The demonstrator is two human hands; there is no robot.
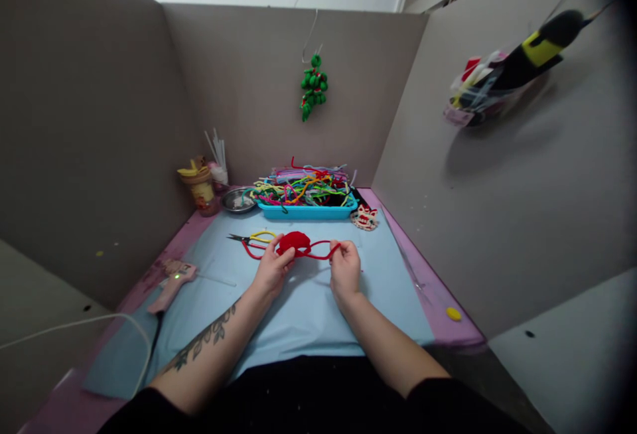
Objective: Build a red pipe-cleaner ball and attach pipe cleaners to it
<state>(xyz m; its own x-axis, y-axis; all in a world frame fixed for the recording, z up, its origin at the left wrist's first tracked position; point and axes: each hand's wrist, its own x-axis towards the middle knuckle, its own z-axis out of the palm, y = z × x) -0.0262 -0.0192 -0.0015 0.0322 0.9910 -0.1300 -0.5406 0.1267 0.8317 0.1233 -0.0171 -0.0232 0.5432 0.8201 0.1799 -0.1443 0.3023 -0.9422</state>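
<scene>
My left hand (276, 265) is closed on a red rounded piece (294, 242) that looks made of fuzzy pipe cleaner. From it, red pipe cleaner strands (318, 255) run across to my right hand (345, 265), which pinches their far end between thumb and fingers. Another red strand (253, 253) sticks out to the left of the piece. Just beyond my left hand lie scissors (261, 237) with yellow handles, blades pointing left. Both hands are above the blue cloth, near its middle.
A blue tray (308, 212) heaped with coloured pipe cleaners stands at the back, beside a metal dish (237, 200) and a patterned piece (365, 217). A pink glue gun (172, 283) with a cord lies left. A yellow oval (453, 314) lies right. Partitions surround the table.
</scene>
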